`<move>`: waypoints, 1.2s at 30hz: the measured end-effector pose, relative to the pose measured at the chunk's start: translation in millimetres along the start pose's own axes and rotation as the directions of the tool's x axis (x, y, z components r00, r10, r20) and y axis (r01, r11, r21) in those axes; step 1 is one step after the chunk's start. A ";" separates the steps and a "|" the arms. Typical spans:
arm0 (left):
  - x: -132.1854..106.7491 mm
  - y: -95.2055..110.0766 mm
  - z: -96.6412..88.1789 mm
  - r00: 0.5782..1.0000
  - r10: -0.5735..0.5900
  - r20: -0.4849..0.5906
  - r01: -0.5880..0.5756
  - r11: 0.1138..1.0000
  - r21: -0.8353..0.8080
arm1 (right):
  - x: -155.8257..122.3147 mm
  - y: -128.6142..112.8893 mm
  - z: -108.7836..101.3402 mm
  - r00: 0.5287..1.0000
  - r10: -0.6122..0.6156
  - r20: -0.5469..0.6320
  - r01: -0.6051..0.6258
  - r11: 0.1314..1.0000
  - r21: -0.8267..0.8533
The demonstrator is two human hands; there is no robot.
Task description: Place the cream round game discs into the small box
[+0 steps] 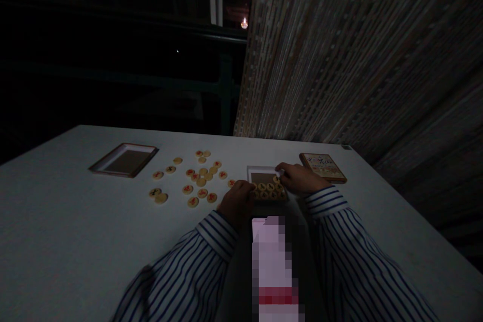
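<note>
A small open box (261, 176) sits on the white table (75, 221) just ahead of me, with several round wooden discs lying in its near half. My left hand (238, 201) rests curled at the box's left near corner, fingertips on a disc there. My right hand (298, 177) lies along the box's right edge, fingers closed in a pinch on a disc inside it. Both arms wear striped sleeves.
Several loose discs with red marks (202, 181) are scattered left of the box, with two dark-marked ones (155, 192) among them. A shallow tray or lid (124, 160) lies far left. A printed card (323, 167) lies right. A woven blind hangs behind.
</note>
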State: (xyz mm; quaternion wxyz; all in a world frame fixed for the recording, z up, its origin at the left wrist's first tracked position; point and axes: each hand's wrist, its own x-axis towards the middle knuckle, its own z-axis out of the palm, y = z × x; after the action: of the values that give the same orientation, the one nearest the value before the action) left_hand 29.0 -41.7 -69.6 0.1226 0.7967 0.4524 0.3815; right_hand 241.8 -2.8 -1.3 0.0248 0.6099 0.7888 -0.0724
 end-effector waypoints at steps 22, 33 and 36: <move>3.4 1.8 -7.2 0.997 -0.029 -0.076 0.027 0.999 -0.024 | -2.4 2.6 -5.8 0.998 -0.028 -0.059 0.028 1.000 0.012; 3.8 3.3 -7.8 0.996 -0.033 -0.078 0.033 0.999 -0.009 | -3.9 1.5 -7.3 0.998 -0.026 -0.055 0.026 1.000 -0.006; 4.1 5.2 -9.8 0.997 -0.038 -0.066 0.037 0.999 -0.009 | -4.5 0.4 -8.3 0.998 -0.021 -0.058 0.020 1.000 -0.016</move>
State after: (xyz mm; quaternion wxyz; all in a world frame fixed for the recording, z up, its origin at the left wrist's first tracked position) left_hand 26.4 -42.8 -58.1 0.1179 0.7746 0.4697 0.4068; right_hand 243.8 -5.9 7.4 0.0057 0.6034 0.7959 -0.0489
